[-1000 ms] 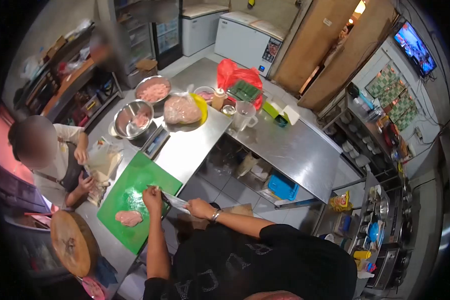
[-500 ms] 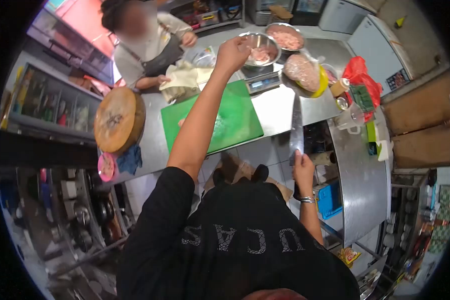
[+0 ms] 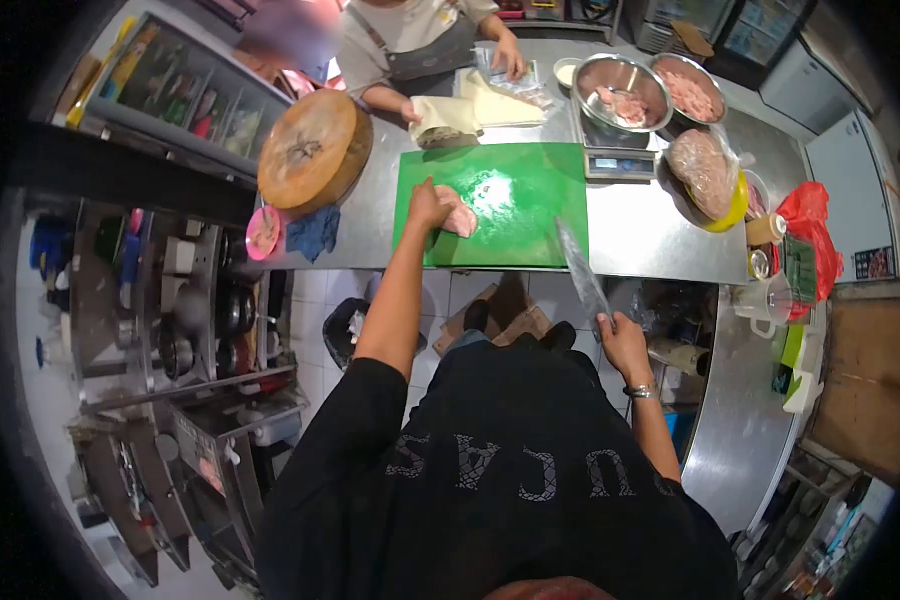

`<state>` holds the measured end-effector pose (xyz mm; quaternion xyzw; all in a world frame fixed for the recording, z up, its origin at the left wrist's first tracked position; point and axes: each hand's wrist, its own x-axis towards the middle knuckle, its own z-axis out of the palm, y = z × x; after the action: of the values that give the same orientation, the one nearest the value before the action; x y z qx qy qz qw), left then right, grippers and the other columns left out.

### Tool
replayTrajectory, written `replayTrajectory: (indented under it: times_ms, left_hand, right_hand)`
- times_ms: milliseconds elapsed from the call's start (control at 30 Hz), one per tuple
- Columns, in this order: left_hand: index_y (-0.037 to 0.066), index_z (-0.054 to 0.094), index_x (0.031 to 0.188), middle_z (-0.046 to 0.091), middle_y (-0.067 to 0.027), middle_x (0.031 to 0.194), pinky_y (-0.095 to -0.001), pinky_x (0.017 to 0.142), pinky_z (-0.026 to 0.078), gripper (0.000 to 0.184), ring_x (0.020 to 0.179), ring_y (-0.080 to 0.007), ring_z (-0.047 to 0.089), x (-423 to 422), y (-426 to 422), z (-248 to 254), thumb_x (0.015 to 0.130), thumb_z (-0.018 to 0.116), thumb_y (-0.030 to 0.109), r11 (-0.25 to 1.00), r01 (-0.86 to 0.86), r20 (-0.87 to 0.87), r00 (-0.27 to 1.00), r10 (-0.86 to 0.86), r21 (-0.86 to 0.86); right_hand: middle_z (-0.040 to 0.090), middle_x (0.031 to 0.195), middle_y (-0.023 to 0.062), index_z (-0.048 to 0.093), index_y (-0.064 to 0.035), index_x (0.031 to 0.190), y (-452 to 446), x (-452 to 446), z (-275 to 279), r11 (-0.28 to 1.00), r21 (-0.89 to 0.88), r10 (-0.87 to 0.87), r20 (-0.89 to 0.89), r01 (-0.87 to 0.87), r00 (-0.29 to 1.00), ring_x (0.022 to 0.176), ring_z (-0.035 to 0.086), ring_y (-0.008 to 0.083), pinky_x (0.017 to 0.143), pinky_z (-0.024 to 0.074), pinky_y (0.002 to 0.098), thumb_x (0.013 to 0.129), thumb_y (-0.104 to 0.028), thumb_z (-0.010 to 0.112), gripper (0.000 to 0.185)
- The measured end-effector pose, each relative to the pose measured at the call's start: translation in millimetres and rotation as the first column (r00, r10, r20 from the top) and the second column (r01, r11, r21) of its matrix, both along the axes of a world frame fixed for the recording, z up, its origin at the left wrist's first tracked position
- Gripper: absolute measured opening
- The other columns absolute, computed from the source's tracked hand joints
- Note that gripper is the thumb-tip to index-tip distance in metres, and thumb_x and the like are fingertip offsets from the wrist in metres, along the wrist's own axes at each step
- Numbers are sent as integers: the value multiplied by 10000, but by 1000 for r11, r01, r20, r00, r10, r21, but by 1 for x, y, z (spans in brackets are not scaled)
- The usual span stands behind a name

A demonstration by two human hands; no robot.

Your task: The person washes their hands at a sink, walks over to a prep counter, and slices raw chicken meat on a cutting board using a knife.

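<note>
While in right hand (image 3: 623, 343), knife (image 3: 581, 270) aslant

We're in a kitchen, folks: long stainless-steel worktop (image 3: 670, 240), rectangular green plastic cutting board (image 3: 520, 190), grey digital scale (image 3: 620, 165), round steel bowl (image 3: 625, 70) holding pink meat (image 3: 625, 107)!

A steel table (image 3: 675, 245) carries a green cutting board (image 3: 525, 215), which lies under the left fingers (image 3: 441, 209); to the left of those fingers stands a round wooden chopping block (image 3: 310, 145), with a blue cloth (image 3: 313, 234) and a pink dish (image 3: 261, 246) near it. Beyond the right fingers (image 3: 624, 328), a scale (image 3: 620, 165) rests just beside the board; a yellow dish (image 3: 738, 207) lies farther right.
</note>
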<state>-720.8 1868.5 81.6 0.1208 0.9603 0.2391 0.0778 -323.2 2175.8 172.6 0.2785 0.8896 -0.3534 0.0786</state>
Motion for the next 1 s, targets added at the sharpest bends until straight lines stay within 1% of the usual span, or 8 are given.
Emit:
replayTrajectory:
  times_ms: [167,333,533,667,767,867,933,1000]
  left_hand:
    - [-88,481,1342,651,-294,1160,-435,892,568,910,1063,-420,669,-11,-2,14,640,868,341,983,86,249,968,-44,-161]
    - [-57,422,1323,661,-286,1153,-456,844,580,992,1019,-408,691,20,7,10,606,897,438,887,-461,338,837,430,14]
    - [-18,459,1315,660,-302,1138,-468,929,537,798,1075,-424,657,35,36,14,665,836,253,921,-384,98,921,376,72]
    - [-7,569,1255,672,-287,1118,-433,909,546,658,1047,-398,675,29,36,27,673,803,191,905,-293,174,953,249,309]
    - [-22,579,1253,682,-270,1105,-420,895,548,637,1045,-366,683,25,39,40,686,783,185,643,-440,505,858,95,626]
    - [-55,584,1251,708,-239,1034,-432,750,571,646,796,-375,713,31,31,28,711,787,234,838,-221,410,912,-3,499]
    - [-68,621,1188,699,-254,1005,-431,734,565,577,772,-402,703,33,28,-8,718,781,225,979,144,-7,989,-144,142]
    - [-57,661,1105,700,-256,951,-440,723,557,487,772,-418,694,52,38,2,725,768,229,966,135,-48,991,-127,219]
  right_hand:
    - [659,860,316,563,17,938,-5,-24,-12,968,37,248,11,-249,969,879,623,523,776,488,584,970,-286,576,305]
    - [656,873,330,512,-8,1034,-8,-18,-27,952,20,305,59,-307,950,871,616,541,782,485,603,966,-236,569,245]
    - [673,884,303,514,-11,1030,-7,-10,-30,982,-25,186,32,-185,982,900,625,521,770,490,580,961,-247,593,258]
    - [674,890,301,533,-1,1054,-7,-7,-32,985,-81,151,-29,-153,988,924,620,521,776,500,549,955,-234,600,261]
    - [678,799,263,536,9,1065,-12,-15,-36,990,-48,122,-145,-130,982,788,675,465,696,525,496,963,-224,597,262]
    - [647,690,197,531,16,1057,-25,-36,-28,989,-139,49,-65,-58,997,596,670,336,590,521,447,976,-223,592,259]
    - [672,785,254,538,25,1099,-48,-63,22,923,-372,-58,125,101,990,816,688,443,677,533,494,977,-270,581,322]
    - [658,754,244,534,31,1136,-53,-71,-22,934,-355,-28,12,30,1000,791,704,393,636,542,464,989,-284,567,349]
